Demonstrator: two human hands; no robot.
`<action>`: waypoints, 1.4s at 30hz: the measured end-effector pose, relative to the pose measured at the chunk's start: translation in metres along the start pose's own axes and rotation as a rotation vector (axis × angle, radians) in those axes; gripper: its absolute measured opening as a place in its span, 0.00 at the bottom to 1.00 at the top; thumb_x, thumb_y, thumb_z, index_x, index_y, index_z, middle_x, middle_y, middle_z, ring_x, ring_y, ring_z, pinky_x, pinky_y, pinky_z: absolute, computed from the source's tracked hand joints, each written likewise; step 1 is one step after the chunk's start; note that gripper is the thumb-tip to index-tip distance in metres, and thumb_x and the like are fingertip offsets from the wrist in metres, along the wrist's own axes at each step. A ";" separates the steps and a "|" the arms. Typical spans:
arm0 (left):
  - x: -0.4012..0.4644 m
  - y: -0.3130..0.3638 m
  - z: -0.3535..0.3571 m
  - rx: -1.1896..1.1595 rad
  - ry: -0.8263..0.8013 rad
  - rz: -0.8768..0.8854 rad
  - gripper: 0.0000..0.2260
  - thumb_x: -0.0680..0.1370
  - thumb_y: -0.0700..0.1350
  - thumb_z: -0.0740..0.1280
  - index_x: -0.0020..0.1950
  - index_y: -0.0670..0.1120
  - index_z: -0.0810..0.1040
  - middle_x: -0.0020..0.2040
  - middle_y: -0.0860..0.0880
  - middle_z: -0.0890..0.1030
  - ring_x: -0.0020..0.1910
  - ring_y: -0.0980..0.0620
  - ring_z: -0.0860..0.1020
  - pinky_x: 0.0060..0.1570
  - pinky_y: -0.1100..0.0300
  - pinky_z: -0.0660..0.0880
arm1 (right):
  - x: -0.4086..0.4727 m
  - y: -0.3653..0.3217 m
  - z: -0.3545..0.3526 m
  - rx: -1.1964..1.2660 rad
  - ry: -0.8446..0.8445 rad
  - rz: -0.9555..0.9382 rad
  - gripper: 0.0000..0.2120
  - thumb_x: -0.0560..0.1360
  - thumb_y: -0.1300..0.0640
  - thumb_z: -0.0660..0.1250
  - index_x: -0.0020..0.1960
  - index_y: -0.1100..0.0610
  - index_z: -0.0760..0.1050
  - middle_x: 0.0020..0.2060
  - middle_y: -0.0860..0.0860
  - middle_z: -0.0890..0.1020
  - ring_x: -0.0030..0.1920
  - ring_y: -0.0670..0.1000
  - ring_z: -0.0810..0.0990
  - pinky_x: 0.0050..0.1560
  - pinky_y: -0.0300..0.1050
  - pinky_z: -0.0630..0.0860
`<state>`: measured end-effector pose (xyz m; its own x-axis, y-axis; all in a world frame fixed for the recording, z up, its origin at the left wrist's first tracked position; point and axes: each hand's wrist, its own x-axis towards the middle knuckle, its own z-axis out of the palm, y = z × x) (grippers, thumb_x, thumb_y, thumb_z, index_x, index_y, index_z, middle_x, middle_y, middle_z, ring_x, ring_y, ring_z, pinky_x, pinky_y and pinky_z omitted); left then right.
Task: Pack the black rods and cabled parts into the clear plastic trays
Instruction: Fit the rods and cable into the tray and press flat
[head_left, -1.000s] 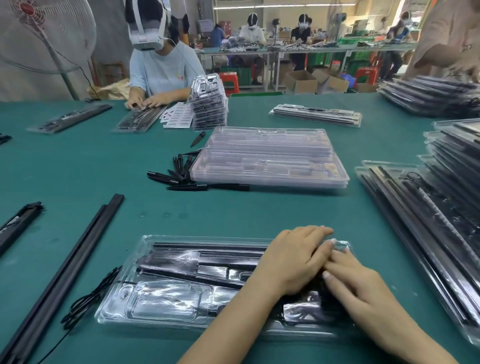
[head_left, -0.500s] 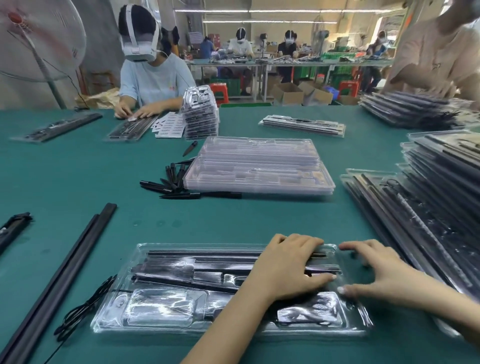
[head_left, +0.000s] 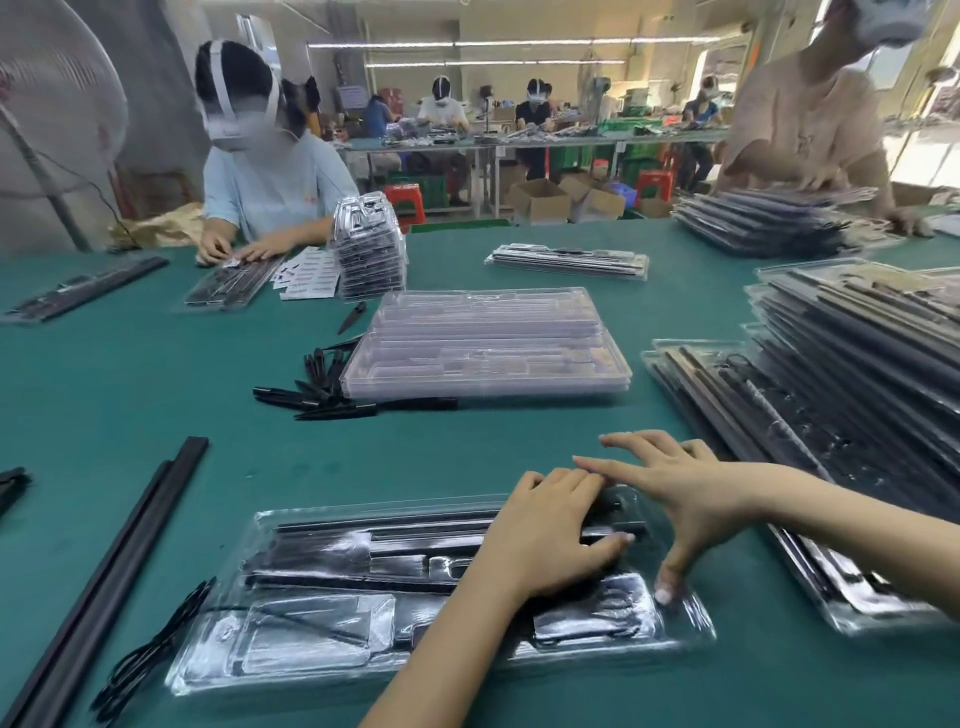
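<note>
A clear plastic tray (head_left: 322, 660) lies in front of me on the green table, with black rods (head_left: 395, 530) seated in its upper slots. My left hand (head_left: 550, 535) rests flat on the tray's right half, fingers pressing down on the rods. My right hand (head_left: 680, 493) hovers over the tray's right end with fingers spread straight, its thumb touching the tray's plastic near the right rim. A coiled black cable (head_left: 140, 665) lies just off the tray's left end. Loose long black rods (head_left: 109, 577) lie diagonally at the left.
A stack of empty clear trays (head_left: 483, 348) sits mid-table, with black pen-like parts (head_left: 317, 389) beside it. Filled trays (head_left: 841, 389) are piled at the right. Other people work across the table and at the far right. A fan stands at the far left.
The camera view tilted up. My right hand moved in over the tray's right end, with its fingers now above my left hand's fingertips. My left hand stayed pressing on the tray.
</note>
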<state>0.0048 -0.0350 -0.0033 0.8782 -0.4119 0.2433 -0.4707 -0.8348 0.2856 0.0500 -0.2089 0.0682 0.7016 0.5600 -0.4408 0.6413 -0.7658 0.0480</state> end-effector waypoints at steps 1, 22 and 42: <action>0.000 0.000 0.000 -0.002 -0.002 0.000 0.24 0.77 0.61 0.59 0.69 0.50 0.66 0.67 0.51 0.72 0.65 0.53 0.67 0.61 0.55 0.61 | 0.000 0.001 0.000 0.010 -0.005 -0.004 0.65 0.54 0.32 0.77 0.72 0.33 0.31 0.75 0.45 0.38 0.75 0.51 0.37 0.72 0.63 0.48; 0.003 -0.002 0.000 0.010 -0.051 0.015 0.38 0.67 0.75 0.57 0.70 0.52 0.63 0.67 0.55 0.69 0.63 0.55 0.65 0.63 0.56 0.60 | 0.004 0.001 0.000 0.103 -0.096 0.017 0.69 0.54 0.36 0.79 0.74 0.40 0.30 0.75 0.43 0.48 0.74 0.50 0.46 0.68 0.66 0.56; 0.009 0.019 -0.011 -0.084 -0.228 -0.090 0.39 0.72 0.66 0.65 0.73 0.43 0.60 0.72 0.47 0.63 0.73 0.49 0.58 0.73 0.49 0.49 | 0.011 -0.016 -0.005 0.111 -0.118 0.097 0.67 0.53 0.45 0.83 0.75 0.38 0.37 0.72 0.44 0.48 0.72 0.53 0.52 0.63 0.67 0.63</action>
<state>0.0026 -0.0503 0.0141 0.9088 -0.4173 0.0009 -0.3872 -0.8423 0.3750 0.0485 -0.1892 0.0668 0.7127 0.4458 -0.5415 0.5295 -0.8483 -0.0014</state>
